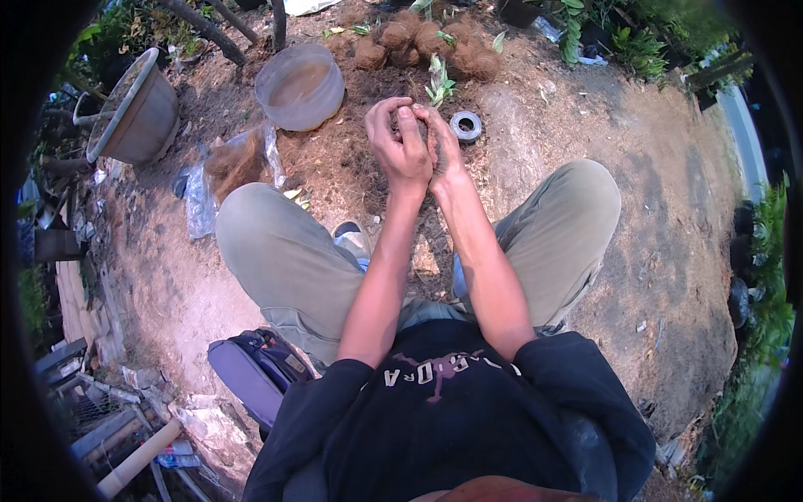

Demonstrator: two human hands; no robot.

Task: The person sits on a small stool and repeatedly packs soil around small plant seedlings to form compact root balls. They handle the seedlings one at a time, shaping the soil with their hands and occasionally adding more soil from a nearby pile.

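Note:
Held out in front of me, my left hand (399, 147) and my right hand (446, 145) are cupped together with the fingers curled. Between the palms they press a clump of dark soil (423, 130), mostly hidden by the fingers. Soil also coats the right palm. Just beyond the fingertips lies a small plant with pale green leaves (440, 88). A grey roll (457, 119), perhaps of twine or tape, rests on the ground right of my hands. Further out sit several balls of brown fibre (433, 39), like coconut coir, some with leaves showing.
A clear plastic basin (307, 116) with brown contents stands ahead on the left. Nearer is an open plastic bag (202, 201) holding loose brown fibre (238, 164). A large plant pot (135, 116) tilts at far left. Beside my left hip is a dark bag (251, 376).

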